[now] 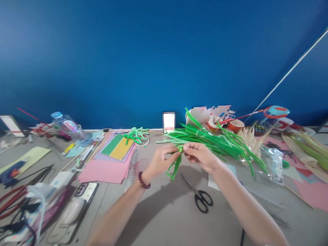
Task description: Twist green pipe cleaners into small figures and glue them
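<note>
Between my two hands, above the middle of the table, is a small green craft piece [177, 165] with strips hanging down. My left hand [163, 160], with a dark red bead bracelet at the wrist, pinches its upper part between thumb and fingers. From the right, my right hand [200, 154] has its thumb and fingertips closed on the same piece near the top. Black-handled scissors [201, 197] lie on the table below my hands. Just behind my right hand is a large bundle of green fuzzy stems [216, 139].
Left of my hands are pink paper sheets [107, 170], a ruler [132, 166], a phone and a mouse [74, 210]. A plastic bottle [67, 125] leans at the back left. Corn husks [253, 141] and red cups lie at the right, before a blue partition [150, 58].
</note>
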`<state>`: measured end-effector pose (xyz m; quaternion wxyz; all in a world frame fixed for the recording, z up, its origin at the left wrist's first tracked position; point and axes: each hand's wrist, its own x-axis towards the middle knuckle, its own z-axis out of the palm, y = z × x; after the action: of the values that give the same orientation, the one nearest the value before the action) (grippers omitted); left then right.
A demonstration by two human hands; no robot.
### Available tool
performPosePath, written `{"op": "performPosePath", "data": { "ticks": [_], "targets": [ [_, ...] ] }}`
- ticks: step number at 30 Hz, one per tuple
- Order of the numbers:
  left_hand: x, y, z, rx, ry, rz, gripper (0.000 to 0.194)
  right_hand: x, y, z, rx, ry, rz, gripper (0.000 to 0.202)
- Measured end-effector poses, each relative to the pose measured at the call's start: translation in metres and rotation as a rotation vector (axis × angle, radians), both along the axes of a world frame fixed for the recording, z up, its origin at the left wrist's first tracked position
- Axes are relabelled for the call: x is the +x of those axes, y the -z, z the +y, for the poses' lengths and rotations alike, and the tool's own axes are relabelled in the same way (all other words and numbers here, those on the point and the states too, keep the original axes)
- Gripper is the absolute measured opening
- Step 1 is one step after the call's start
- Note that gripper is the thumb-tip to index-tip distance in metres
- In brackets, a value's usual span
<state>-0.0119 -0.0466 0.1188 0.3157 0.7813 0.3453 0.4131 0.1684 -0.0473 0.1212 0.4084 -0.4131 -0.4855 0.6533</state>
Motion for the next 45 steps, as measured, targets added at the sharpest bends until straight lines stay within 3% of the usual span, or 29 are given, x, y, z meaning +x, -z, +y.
{"op": "performPosePath", "data": {
  "ticks": [5,8,12,19,23,28,32,35,45],
  "targets": [
    [0.001,0.010,0.005,-0.131,-0.025,-0.033,0.027,-0.005,0.015,0.006,-0.070,-0.010,0.023,0.041],
    [0.002,0.014,0.007,-0.341,0.004,-0.113,0.027,-0.009,0.019,0.007,-0.070,0.023,0.061,0.040],
    [0.001,0.015,0.010,-0.621,0.004,-0.291,0.024,-0.009,0.013,0.004,-0.101,0.051,0.098,0.036],
    [-0.004,0.018,0.010,-0.741,0.039,-0.445,0.024,-0.007,0.007,0.005,-0.015,0.074,-0.008,0.032],
    [-0.004,0.014,0.006,-0.730,0.079,-0.417,0.022,-0.007,0.008,0.005,0.007,0.055,-0.011,0.033],
    [-0.002,0.012,0.002,-0.746,0.023,-0.406,0.023,-0.007,0.008,0.002,0.032,-0.022,0.076,0.032],
    [-0.001,0.013,0.000,-0.542,-0.109,-0.336,0.019,-0.009,0.007,0.000,0.061,-0.055,0.108,0.029],
    [-0.002,0.012,-0.001,-0.350,-0.139,-0.272,0.013,-0.010,0.005,0.000,0.085,-0.048,0.108,0.026],
    [-0.002,0.009,-0.003,-0.146,-0.145,-0.118,0.014,-0.012,0.013,0.000,0.067,-0.030,0.109,0.031]
  ]
}}
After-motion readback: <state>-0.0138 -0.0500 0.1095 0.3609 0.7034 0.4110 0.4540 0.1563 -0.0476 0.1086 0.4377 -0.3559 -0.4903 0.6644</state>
